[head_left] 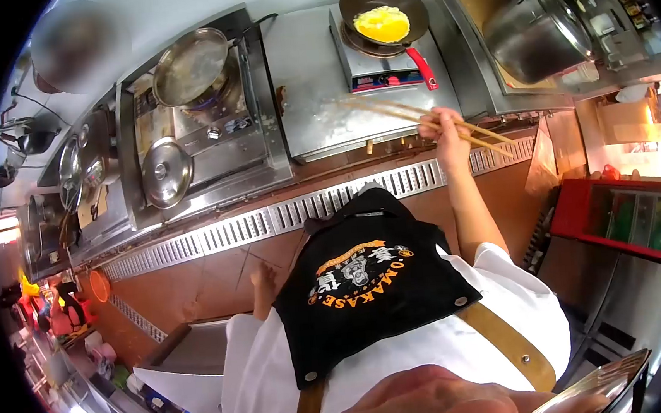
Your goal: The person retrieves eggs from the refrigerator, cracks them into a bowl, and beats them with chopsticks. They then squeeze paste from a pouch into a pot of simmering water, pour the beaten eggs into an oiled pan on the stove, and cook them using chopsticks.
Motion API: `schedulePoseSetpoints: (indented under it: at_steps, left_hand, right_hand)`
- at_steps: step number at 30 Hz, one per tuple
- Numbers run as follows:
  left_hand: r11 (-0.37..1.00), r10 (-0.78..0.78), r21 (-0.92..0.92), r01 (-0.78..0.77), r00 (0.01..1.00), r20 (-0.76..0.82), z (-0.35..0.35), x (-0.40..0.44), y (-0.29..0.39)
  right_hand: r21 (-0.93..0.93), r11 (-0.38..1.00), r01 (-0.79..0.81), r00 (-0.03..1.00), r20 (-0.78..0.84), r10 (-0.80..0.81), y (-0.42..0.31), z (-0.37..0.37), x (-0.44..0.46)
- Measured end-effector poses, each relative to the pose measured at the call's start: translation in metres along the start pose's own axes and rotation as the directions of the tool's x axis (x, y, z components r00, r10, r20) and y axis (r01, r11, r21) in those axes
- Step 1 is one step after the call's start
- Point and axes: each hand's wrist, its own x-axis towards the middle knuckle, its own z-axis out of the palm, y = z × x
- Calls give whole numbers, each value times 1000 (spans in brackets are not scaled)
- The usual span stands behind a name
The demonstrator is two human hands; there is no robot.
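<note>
My right hand (447,126) is closed around a pair of long wooden chopsticks (489,135), held over the front edge of the steel counter. Their far ends point left and look blurred. Beyond them, a dark frying pan (411,4) with a red handle (421,68) sits on a portable stove (386,80). Yellow egg (383,25), paler along its rim, lies spread in the pan. My left hand (262,275) hangs low beside my black apron (359,278), holding nothing, fingers loosely apart.
Left of the steel counter (315,107), a wide metal pan (194,66) stands over a lit burner, with a round lid (167,173) nearby. A large steel pot (534,35) is at the right. A slotted drain grate (299,207) crosses the floor; a red-framed glass cooler (626,218) stands at right.
</note>
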Motion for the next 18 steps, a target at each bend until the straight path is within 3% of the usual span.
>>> schedulePoseSetpoints:
  at_steps: [2, 4, 6, 7, 8, 9, 13, 15, 18]
  left_hand:
    - [973, 231, -8, -232, 969, 85, 35, -15, 21]
    - [954, 235, 145, -261, 956, 177, 78, -41, 45]
    - [924, 300, 186, -336, 934, 193, 143, -89, 51]
    - [901, 393, -44, -431, 771, 501, 141, -32, 31]
    - [919, 341, 106, -380, 901, 268, 194, -101, 43]
    - [907, 404, -35, -420, 845, 350, 214, -106, 30]
    - [946, 323, -55, -318, 929, 179, 296, -145, -13]
    - [956, 291, 4, -294, 948, 129, 301, -143, -51]
    - [943, 295, 157, -293, 955, 11, 262, -132, -123]
  right_hand:
    - [1, 991, 136, 989, -65, -135, -27, -26, 34]
    - [-35, 968, 248, 963, -99, -250, -39, -46, 63]
    - [-94, 953, 290, 949, -104, -299, -49, -67, 98]
    - [-146, 944, 296, 946, -93, -311, -51, -77, 120]
    - [-139, 947, 290, 950, -80, -302, -51, -86, 143]
    - [-206, 939, 273, 955, -57, -290, -52, -94, 167]
    - [-294, 924, 246, 969, 66, -238, -31, -121, 269]
    - [-275, 927, 253, 967, 106, -233, -20, -126, 308]
    - [-562, 757, 334, 942, 224, -250, -3, -123, 359]
